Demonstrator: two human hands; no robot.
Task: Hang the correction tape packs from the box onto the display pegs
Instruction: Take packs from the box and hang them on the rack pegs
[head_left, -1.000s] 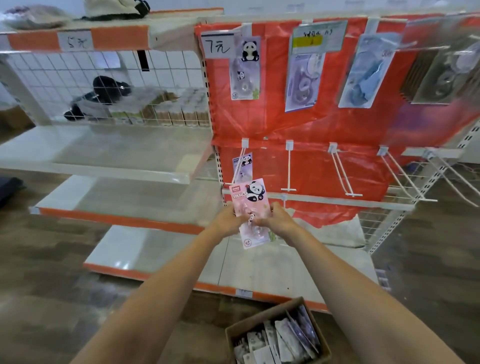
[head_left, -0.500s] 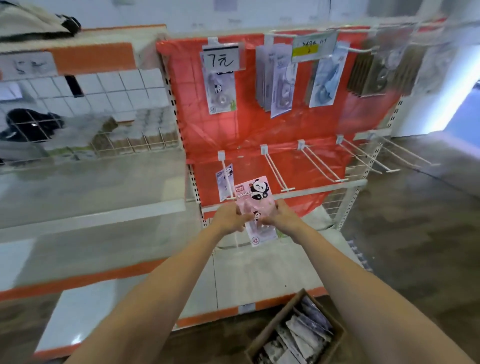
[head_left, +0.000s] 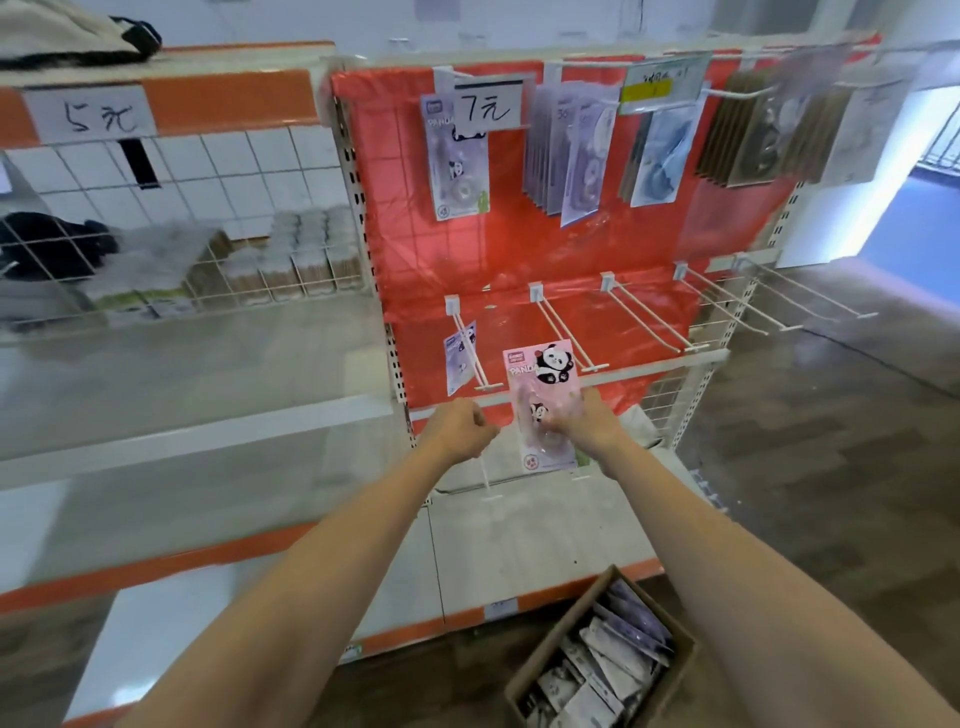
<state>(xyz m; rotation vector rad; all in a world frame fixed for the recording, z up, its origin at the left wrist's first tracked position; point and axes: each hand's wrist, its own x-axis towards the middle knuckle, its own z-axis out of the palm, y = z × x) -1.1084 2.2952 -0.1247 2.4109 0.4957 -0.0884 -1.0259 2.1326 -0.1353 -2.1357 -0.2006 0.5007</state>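
Pink correction tape pack (head_left: 540, 395) with a panda print stands upright in front of the lower rail of the red display panel (head_left: 519, 249), held in the right hand (head_left: 576, 423), whose fingers (head_left: 563, 422) curl round its lower half. Left hand (head_left: 460, 428) sits just beside the pack, not touching it; its fingers are curled in, and whether they pinch anything is not clear. Behind the hands, one lilac pack (head_left: 460, 358) hangs on the leftmost lower peg (head_left: 475, 358). At least four more white pegs run to the right along that row, bare. On the upper row, one panda pack (head_left: 454, 161) hangs beside the "7元" price card (head_left: 488, 106); right of it hang three bunches of packs, too overlapped to count. Down at the lower right, an open cardboard box (head_left: 550, 649) stands on the floor against the bottom shelf, packed with many pale packs (head_left: 608, 670) on edge, their number unclear. Further left, a wire basket (head_left: 270, 280) on the neighbouring shelf holds blurred stacked goods under a "5元" label (head_left: 91, 117).
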